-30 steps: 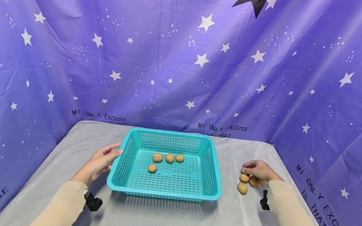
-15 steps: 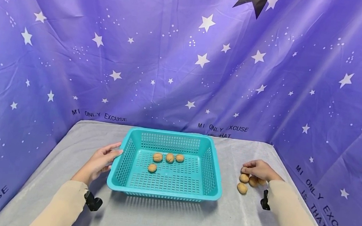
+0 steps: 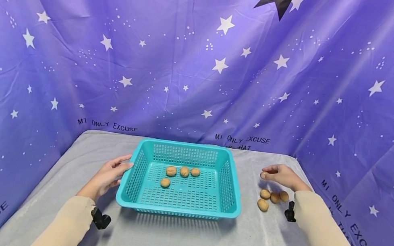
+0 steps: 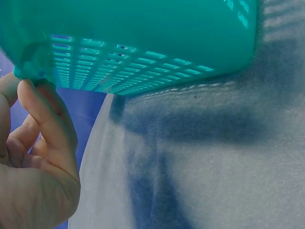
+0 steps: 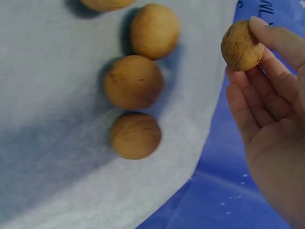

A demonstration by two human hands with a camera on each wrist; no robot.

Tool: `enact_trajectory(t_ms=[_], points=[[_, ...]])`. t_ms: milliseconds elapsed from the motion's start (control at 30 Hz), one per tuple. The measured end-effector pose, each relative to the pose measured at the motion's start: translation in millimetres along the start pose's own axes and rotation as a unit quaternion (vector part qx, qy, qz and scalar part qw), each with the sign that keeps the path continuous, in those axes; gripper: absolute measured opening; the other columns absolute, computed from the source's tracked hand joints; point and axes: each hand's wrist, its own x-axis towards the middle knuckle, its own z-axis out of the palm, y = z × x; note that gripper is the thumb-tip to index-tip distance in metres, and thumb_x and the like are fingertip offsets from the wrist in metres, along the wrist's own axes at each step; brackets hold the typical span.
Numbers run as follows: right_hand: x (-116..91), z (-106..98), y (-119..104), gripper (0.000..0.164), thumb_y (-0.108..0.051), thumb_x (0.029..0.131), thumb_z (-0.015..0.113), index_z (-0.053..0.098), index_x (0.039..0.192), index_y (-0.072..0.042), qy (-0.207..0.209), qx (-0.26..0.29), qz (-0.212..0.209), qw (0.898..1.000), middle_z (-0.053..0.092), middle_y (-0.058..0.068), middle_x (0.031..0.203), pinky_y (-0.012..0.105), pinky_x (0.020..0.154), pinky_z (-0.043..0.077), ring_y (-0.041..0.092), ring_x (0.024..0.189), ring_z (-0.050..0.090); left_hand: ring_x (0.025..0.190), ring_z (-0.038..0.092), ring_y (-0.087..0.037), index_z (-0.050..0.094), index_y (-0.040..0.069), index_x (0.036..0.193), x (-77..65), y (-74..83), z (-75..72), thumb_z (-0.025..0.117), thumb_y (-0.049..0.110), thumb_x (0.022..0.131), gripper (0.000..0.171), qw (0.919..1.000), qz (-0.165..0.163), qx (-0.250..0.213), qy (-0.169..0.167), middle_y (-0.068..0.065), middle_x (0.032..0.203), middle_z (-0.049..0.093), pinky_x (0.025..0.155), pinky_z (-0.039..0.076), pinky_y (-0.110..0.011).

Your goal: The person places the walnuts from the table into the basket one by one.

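A turquoise plastic basket point(image 3: 177, 210) stands on the grey cloth, with several walnuts point(image 3: 171, 171) lying on its perforated floor. My left hand point(image 3: 108, 175) pinches the basket's left rim between thumb and fingers; the left wrist view shows the fingertips point(image 4: 33, 93) at that rim. To the right of the basket, my right hand point(image 3: 283, 176) holds one walnut point(image 5: 242, 46) between thumb and fingers, raised above the cloth. Several more walnuts point(image 3: 275, 197) lie in a loose group on the cloth just below and nearer than that hand.
A grey cloth point(image 3: 183, 243) covers the table. Purple star-printed fabric point(image 3: 187, 77) hangs behind it and along both sides. A black wrist camera point(image 3: 100, 219) is strapped to the left sleeve, another point(image 3: 290, 211) to the right one.
My right hand has lifted a walnut from the group and moved slightly up and left, uncovering the walnuts beneath it. My left hand and the basket stay in place.
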Motion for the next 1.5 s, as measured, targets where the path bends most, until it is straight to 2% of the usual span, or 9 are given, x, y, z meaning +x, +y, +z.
enact_trajectory(t_ms=[300, 600, 833, 1200, 1500], points=[[1, -12, -20, 0.049, -0.031, 0.097, 0.069, 0.063, 0.13, 0.004, 0.003, 0.006, -0.024, 1.0, 0.07, 0.016, 0.118, 0.05, 0.095, 0.049, 0.033, 0.11, 0.064, 0.09, 0.068, -0.013, 0.04, 0.018, 0.155, -0.6, 0.9, 0.3, 0.07, 0.043, 0.094, 0.072, 1.0, -0.004, -0.002, 0.001, -0.006, 0.117, 0.061, 0.071, 0.055, -0.03], [7, -14, -36, 0.047, -0.033, 0.097, 0.07, 0.065, 0.129, 0.0, 0.016, -0.009, -0.026, 0.999, 0.07, 0.015, 0.119, 0.052, 0.096, 0.048, 0.035, 0.112, 0.063, 0.089, 0.068, -0.013, 0.041, 0.017, 0.154, -0.7, 1.7, 0.6, 0.07, 0.043, 0.095, 0.07, 1.0, -0.004, 0.0, 0.003, -0.006, 0.115, 0.059, 0.07, 0.055, -0.029], [16, -15, -56, 0.047, -0.034, 0.096, 0.07, 0.066, 0.13, -0.002, 0.013, -0.019, -0.059, 0.998, 0.071, 0.012, 0.118, 0.05, 0.094, 0.05, 0.032, 0.111, 0.064, 0.089, 0.068, -0.013, 0.041, 0.017, 0.154, -0.2, 1.3, 0.0, 0.07, 0.043, 0.095, 0.071, 1.0, -0.003, 0.001, 0.0, -0.006, 0.115, 0.06, 0.068, 0.055, -0.029], [29, -7, -100, 0.039, -0.032, 0.093, 0.075, 0.071, 0.123, -0.008, 0.015, -0.026, -0.09, 0.995, 0.072, 0.005, 0.111, 0.044, 0.088, 0.054, 0.024, 0.102, 0.067, 0.093, 0.068, -0.014, 0.038, 0.018, 0.155, 0.2, 1.9, 0.4, 0.069, 0.044, 0.095, 0.072, 1.0, 0.001, 0.003, -0.004, -0.007, 0.12, 0.06, 0.072, 0.055, -0.031], [39, 6, -134, 0.042, -0.028, 0.093, 0.076, 0.069, 0.126, -0.005, -0.009, -0.02, -0.13, 0.991, 0.071, 0.007, 0.113, 0.043, 0.085, 0.055, 0.023, 0.1, 0.067, 0.093, 0.068, -0.014, 0.038, 0.017, 0.156, -0.2, 1.1, 0.4, 0.069, 0.044, 0.095, 0.073, 1.0, -0.001, 0.003, -0.007, -0.007, 0.122, 0.059, 0.072, 0.055, -0.03]])
